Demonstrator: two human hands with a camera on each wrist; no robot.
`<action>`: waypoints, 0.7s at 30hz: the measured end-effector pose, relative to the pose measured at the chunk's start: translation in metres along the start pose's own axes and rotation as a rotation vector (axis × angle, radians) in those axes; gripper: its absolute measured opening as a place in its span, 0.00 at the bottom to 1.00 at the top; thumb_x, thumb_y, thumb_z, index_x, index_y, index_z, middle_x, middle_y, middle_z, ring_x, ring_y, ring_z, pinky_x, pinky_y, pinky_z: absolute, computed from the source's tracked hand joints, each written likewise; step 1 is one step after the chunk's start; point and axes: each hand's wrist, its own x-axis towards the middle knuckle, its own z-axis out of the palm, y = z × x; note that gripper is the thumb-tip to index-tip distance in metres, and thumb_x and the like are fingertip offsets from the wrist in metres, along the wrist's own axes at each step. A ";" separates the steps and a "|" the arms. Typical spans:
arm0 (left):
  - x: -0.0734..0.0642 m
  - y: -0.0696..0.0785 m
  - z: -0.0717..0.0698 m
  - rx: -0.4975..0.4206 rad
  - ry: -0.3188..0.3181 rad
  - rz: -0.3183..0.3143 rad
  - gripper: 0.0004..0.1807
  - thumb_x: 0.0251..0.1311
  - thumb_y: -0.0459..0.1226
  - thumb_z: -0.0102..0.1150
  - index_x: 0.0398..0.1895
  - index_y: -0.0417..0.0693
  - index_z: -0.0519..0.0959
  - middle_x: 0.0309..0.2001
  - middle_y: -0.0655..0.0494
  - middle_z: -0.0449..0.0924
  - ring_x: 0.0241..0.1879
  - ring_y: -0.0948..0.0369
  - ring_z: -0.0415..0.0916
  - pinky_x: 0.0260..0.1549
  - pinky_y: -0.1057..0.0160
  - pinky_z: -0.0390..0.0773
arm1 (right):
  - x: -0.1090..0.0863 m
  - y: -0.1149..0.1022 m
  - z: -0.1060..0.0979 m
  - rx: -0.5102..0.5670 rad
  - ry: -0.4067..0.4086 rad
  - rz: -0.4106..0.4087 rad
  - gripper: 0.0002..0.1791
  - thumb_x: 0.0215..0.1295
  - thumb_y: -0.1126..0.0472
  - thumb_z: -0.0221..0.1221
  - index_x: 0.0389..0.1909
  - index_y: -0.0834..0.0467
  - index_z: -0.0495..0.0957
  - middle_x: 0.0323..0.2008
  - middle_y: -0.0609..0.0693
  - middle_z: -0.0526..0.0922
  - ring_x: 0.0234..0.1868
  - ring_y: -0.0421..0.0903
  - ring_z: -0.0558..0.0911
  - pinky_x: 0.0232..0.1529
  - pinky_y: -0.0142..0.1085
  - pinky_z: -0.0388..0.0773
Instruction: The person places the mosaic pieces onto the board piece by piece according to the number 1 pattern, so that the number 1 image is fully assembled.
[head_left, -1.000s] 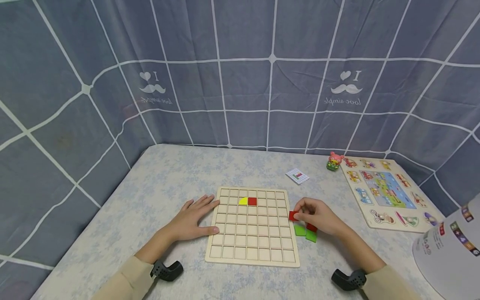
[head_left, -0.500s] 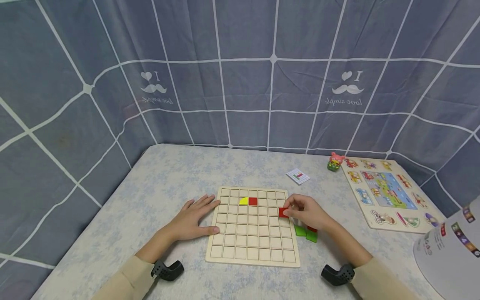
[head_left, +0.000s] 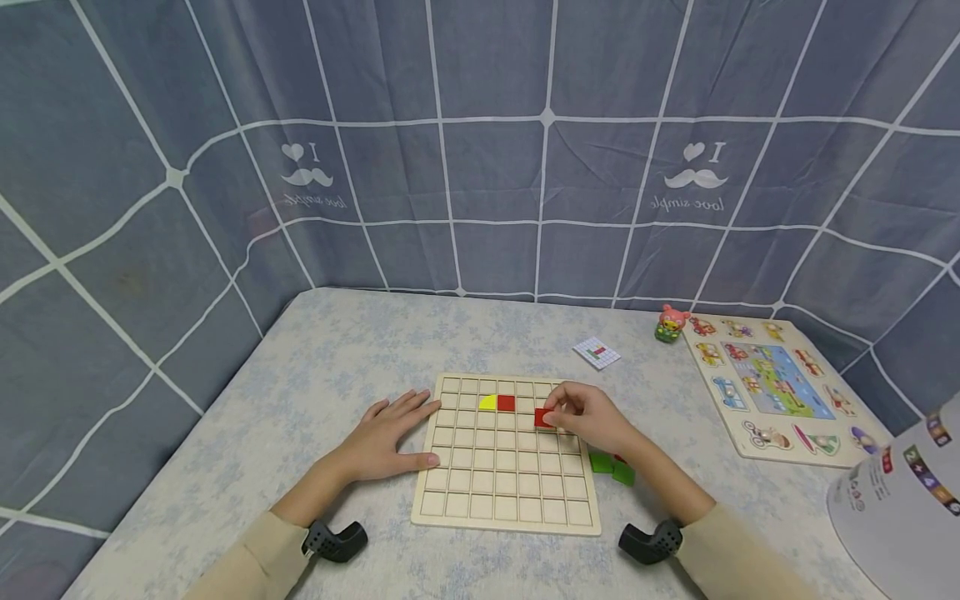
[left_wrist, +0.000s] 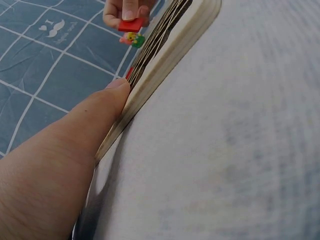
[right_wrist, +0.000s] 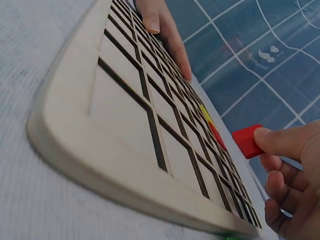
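My right hand (head_left: 592, 417) pinches a red square tile (right_wrist: 247, 141) between thumb and fingers. In the right wrist view the tile is held just above the wooden grid board (head_left: 495, 483), over its right half. A yellow quarter-round tile (head_left: 488, 402) and another red square tile (head_left: 506, 403) sit side by side in cells near the board's far edge. My left hand (head_left: 382, 442) lies with fingers spread at the board's left edge, and its thumb (left_wrist: 117, 87) touches the rim. Green tiles (head_left: 622, 473) lie right of the board, with a bit of red showing beside them under my right forearm.
A small pattern card (head_left: 597, 352) lies behind the board. At the back right stand a pink-and-green figurine (head_left: 671, 323) and a picture puzzle board (head_left: 787, 387). A large white cylinder (head_left: 892, 500) rises at the near right. Grey-blue curtain surrounds the table.
My right hand has carried the red tile leftward from beside the board to above its right half. The left hand stays in place.
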 end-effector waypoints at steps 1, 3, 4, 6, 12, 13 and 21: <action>0.000 0.000 0.000 0.000 0.000 0.001 0.46 0.56 0.63 0.59 0.75 0.54 0.61 0.75 0.49 0.53 0.74 0.47 0.47 0.66 0.36 0.44 | 0.000 -0.006 0.001 0.001 -0.002 -0.002 0.04 0.64 0.72 0.61 0.38 0.68 0.78 0.21 0.51 0.73 0.21 0.40 0.68 0.23 0.30 0.66; 0.000 0.000 0.000 -0.001 0.002 0.002 0.46 0.56 0.63 0.60 0.75 0.54 0.61 0.75 0.49 0.54 0.74 0.47 0.47 0.66 0.36 0.44 | -0.001 -0.017 0.004 0.003 -0.007 -0.007 0.04 0.64 0.72 0.61 0.37 0.69 0.77 0.21 0.51 0.72 0.20 0.39 0.67 0.22 0.29 0.65; 0.000 0.000 0.000 -0.001 0.002 0.002 0.46 0.56 0.63 0.60 0.75 0.54 0.61 0.75 0.49 0.54 0.74 0.47 0.47 0.66 0.37 0.43 | -0.001 -0.021 0.005 0.009 -0.010 -0.013 0.04 0.64 0.72 0.61 0.37 0.69 0.77 0.21 0.51 0.72 0.20 0.38 0.67 0.22 0.29 0.65; 0.000 0.000 0.000 -0.002 0.005 0.002 0.46 0.56 0.63 0.60 0.75 0.54 0.61 0.75 0.49 0.54 0.74 0.47 0.47 0.66 0.37 0.43 | 0.002 -0.018 0.008 0.014 -0.014 -0.021 0.04 0.64 0.71 0.62 0.38 0.68 0.78 0.20 0.52 0.73 0.19 0.38 0.66 0.22 0.29 0.64; 0.000 -0.001 0.001 -0.003 0.014 0.007 0.46 0.56 0.63 0.60 0.75 0.54 0.61 0.75 0.49 0.55 0.74 0.47 0.47 0.66 0.36 0.44 | 0.017 0.015 0.019 0.024 -0.018 -0.055 0.05 0.65 0.65 0.63 0.39 0.62 0.79 0.21 0.49 0.75 0.19 0.40 0.68 0.21 0.30 0.65; 0.000 -0.001 0.001 -0.002 0.014 0.008 0.46 0.56 0.63 0.60 0.75 0.54 0.61 0.75 0.49 0.55 0.74 0.47 0.47 0.66 0.36 0.44 | 0.019 0.015 0.021 0.028 -0.018 -0.056 0.05 0.65 0.65 0.63 0.38 0.62 0.79 0.22 0.49 0.75 0.19 0.40 0.68 0.21 0.30 0.66; 0.000 -0.001 0.001 -0.002 0.014 0.010 0.46 0.56 0.63 0.60 0.75 0.54 0.61 0.75 0.49 0.54 0.74 0.47 0.47 0.66 0.36 0.44 | 0.027 0.012 0.034 0.040 -0.011 -0.063 0.05 0.65 0.64 0.63 0.39 0.61 0.79 0.24 0.49 0.76 0.20 0.42 0.70 0.22 0.31 0.67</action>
